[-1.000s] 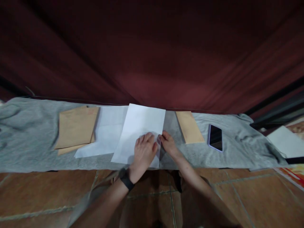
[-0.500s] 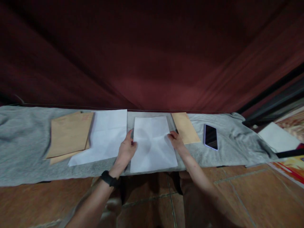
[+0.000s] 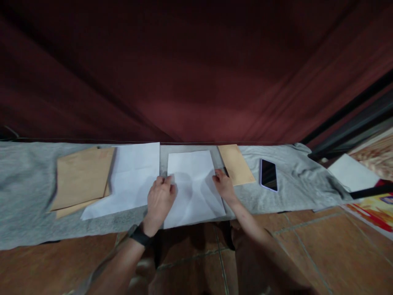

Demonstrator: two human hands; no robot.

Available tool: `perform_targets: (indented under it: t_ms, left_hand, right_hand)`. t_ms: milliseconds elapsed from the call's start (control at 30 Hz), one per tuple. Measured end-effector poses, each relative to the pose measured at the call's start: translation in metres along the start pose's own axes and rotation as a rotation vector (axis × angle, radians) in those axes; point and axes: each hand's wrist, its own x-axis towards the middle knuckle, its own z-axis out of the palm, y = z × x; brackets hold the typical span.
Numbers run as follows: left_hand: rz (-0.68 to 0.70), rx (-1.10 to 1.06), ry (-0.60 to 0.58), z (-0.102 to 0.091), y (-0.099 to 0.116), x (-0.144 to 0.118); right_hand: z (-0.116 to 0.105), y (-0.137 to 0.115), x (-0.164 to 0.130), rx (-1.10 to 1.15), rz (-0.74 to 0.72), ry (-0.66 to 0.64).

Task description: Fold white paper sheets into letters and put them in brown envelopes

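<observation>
A creased white sheet of paper (image 3: 192,192) lies in front of me on the grey cloth, its near edge at the edge of the covered surface. My left hand (image 3: 161,198), with a dark watch (image 3: 140,236) on the wrist, has its fingers curled closed on the sheet's left edge. On the opposite edge, my right hand (image 3: 223,185) pinches the paper between thumb and fingers. A second white sheet (image 3: 132,174) lies just left of my left hand. Beyond my right hand rests a single tan envelope (image 3: 238,166).
Several brown envelopes (image 3: 84,174) are stacked at the left, overlapping the second sheet. A phone in a lilac case (image 3: 268,175) lies on the grey cloth (image 3: 301,176) at right. Behind hangs a dark red curtain (image 3: 190,82). Tiled floor (image 3: 307,241) shows below.
My left hand has turned palm-down, its raised thumb lowered and its fingers closed at the sheet's left edge. My right hand keeps its place on the right edge. The view has shifted slightly.
</observation>
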Motion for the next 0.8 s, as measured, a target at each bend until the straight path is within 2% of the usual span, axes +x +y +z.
perform_targets:
  t_ms: [100, 167, 233, 333, 433, 567, 667, 800]
  left_hand:
    - [0.209, 0.003, 0.07, 0.007, 0.017, -0.002]
    - [0.336, -0.016, 0.07, 0.019, 0.027, 0.0]
    - [0.402, -0.016, 0.046, 0.033, 0.035, 0.002]
    - [0.427, 0.015, 0.008, 0.049, 0.039, 0.007]
    - [0.478, 0.041, -0.011, 0.056, 0.036, 0.013]
    - [0.564, 0.051, -0.039, 0.06, 0.032, 0.023]
    - [0.596, 0.053, -0.048, 0.064, 0.031, 0.029]
    - [0.552, 0.047, -0.033, 0.066, 0.026, 0.031]
  right_hand:
    - [0.0, -0.006, 0.0, -0.042, 0.038, -0.009]
    - [-0.001, -0.011, 0.0, -0.068, 0.053, -0.031]
    - [-0.003, -0.015, -0.001, -0.105, 0.053, -0.047]
    - [-0.006, -0.02, -0.004, -0.195, -0.008, 0.006]
    - [-0.004, -0.025, -0.008, -0.218, -0.183, 0.064]
    - [0.012, -0.032, -0.016, -0.172, -0.428, -0.047]
    - [0.024, -0.033, -0.023, -0.244, -0.462, -0.12]
    - [0.027, -0.026, -0.026, -0.34, -0.431, -0.108]
